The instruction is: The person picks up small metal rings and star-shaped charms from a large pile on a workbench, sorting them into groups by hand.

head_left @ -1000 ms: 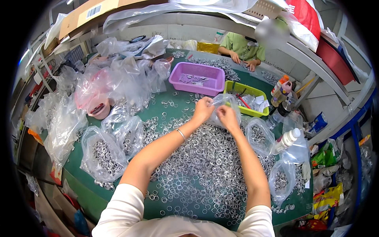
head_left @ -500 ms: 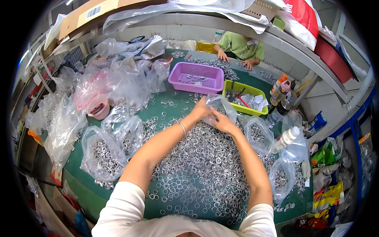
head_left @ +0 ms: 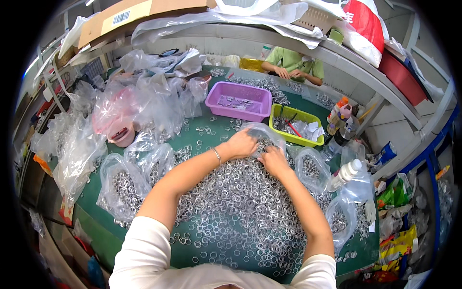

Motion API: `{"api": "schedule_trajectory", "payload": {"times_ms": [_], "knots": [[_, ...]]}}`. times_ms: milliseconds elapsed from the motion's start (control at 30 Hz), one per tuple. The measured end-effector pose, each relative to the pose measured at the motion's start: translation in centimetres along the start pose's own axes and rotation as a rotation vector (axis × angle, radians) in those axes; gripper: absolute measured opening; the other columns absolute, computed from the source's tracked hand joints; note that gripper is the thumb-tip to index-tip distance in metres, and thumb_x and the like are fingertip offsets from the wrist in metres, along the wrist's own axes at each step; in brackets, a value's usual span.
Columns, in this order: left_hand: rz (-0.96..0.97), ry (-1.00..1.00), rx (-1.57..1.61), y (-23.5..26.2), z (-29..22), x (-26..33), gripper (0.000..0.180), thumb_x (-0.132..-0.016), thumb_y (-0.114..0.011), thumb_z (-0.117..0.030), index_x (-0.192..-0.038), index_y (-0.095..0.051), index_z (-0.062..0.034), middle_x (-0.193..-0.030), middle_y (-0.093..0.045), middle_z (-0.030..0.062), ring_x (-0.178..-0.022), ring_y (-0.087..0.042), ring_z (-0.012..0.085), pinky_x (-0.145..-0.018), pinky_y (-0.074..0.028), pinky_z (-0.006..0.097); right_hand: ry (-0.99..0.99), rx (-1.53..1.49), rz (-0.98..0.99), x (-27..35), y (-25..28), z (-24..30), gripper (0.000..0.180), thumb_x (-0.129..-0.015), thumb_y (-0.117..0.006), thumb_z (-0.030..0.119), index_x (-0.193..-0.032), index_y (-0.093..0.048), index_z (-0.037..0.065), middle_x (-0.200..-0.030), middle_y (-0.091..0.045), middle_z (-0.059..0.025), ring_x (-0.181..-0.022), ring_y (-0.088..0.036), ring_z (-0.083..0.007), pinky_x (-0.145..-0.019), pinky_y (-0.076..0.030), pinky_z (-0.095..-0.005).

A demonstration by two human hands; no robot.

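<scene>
A loose heap of small silver metal rings [head_left: 240,192] spreads over the green tabletop in front of me. At its far side lies a clear plastic bag [head_left: 273,133] with some rings showing inside its mouth. My left hand [head_left: 242,144] has its fingers curled closed on the left part of the bag's rim. My right hand [head_left: 275,161] is at the bag's near edge, palm down and fingers bent inward, close to my left hand. Its fingertips are partly hidden among the film and rings, and seem to pinch the bag.
Beyond the bag stand a purple basket [head_left: 265,98] and a lime-green basket [head_left: 308,140] with tools. Clear bags of rings [head_left: 126,190] flank the heap. Bottles [head_left: 347,171] stand at right, bags and a pink cup [head_left: 121,136] at left. A co-worker [head_left: 293,67] sits opposite, under an overhead shelf.
My hands have moved apart and slightly nearer to me, the left one further left. The bag's mouth is spread wider, with rings now visible in it. The co-worker's hands have come together.
</scene>
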State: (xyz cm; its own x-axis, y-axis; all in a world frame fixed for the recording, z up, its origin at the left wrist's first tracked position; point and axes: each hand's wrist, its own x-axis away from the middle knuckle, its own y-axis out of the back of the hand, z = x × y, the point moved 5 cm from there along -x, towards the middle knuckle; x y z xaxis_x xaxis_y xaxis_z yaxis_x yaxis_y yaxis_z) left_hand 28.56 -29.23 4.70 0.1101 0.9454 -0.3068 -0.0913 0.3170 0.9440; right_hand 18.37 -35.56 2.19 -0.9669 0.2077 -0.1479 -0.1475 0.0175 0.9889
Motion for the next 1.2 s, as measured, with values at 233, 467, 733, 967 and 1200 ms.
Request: {"api": "schedule_trajectory", "payload": {"times_ms": [233,467,733,967,1200], "knots": [[-0.497,-0.049,0.221,1.1,0.2,-0.3,0.011,-0.077,-0.062,-0.016,-0.079,-0.062,-0.0050,-0.083,-0.058,0.0121,-0.083,-0.055,0.0317,-0.084,-0.041,0.043,-0.313,-0.388,-0.491,0.1,3.7,-5.7,0.027,-0.081,-0.061,0.022,-0.102,-0.061,0.005,-0.096,-0.054,-0.0201,-0.085,-0.054,-0.0414,-0.070,-0.047,-0.0473],[-0.483,0.753,1.247,-3.4,5.1,-1.0,0.057,-0.078,-0.069,-0.024,-0.120,-0.045,0.0059,-0.097,-0.057,0.0175,-0.087,-0.058,0.0287,-0.081,-0.047,0.041,-0.577,-0.161,-0.461,-1.2,0.5,-8.0,0.030,-0.080,-0.063,0.017,-0.104,-0.058,-0.001,-0.094,-0.056,-0.0168,-0.079,-0.057,-0.0339,-0.063,-0.047,-0.0457],[-0.392,1.301,2.492,-13.0,5.1,0.0,0.021,-0.080,-0.040,-0.005,-0.088,-0.052,0.0095,-0.074,-0.055,0.0161,-0.071,-0.056,0.0303,-0.079,-0.049,0.047,-1.179,-2.568,-0.521,-2.4,-6.5,-10.1,0.017,-0.089,-0.043,0.004,-0.094,-0.055,-0.005,-0.079,-0.060,-0.0144,-0.063,-0.060,-0.0239,-0.057,-0.054,-0.0306],[-0.092,0.858,2.441,-10.3,6.5,0.0,0.036,-0.072,-0.045,-0.009,-0.106,-0.050,0.0023,-0.088,-0.055,0.0147,-0.082,-0.056,0.0271,-0.080,-0.046,0.047,-1.045,-2.490,-0.397,-2.3,-7.2,-10.6,0.020,-0.082,-0.045,0.004,-0.065,-0.039,0.011,-0.050,-0.032,0.0044,-0.036,-0.030,-0.0079,-0.033,-0.027,-0.0222],[-0.050,0.436,0.354,-1.5,2.3,-3.0,0.069,-0.070,-0.070,-0.032,-0.128,-0.043,-0.0071,-0.112,-0.053,0.0196,-0.107,-0.053,0.0338,-0.085,-0.046,0.043,-0.519,-0.609,-0.788,-1.9,-0.2,-8.1,0.031,-0.082,-0.057,0.016,-0.107,-0.051,-0.001,-0.085,-0.056,-0.0157,-0.078,-0.053,-0.0288,-0.074,-0.041,-0.0392]]}}
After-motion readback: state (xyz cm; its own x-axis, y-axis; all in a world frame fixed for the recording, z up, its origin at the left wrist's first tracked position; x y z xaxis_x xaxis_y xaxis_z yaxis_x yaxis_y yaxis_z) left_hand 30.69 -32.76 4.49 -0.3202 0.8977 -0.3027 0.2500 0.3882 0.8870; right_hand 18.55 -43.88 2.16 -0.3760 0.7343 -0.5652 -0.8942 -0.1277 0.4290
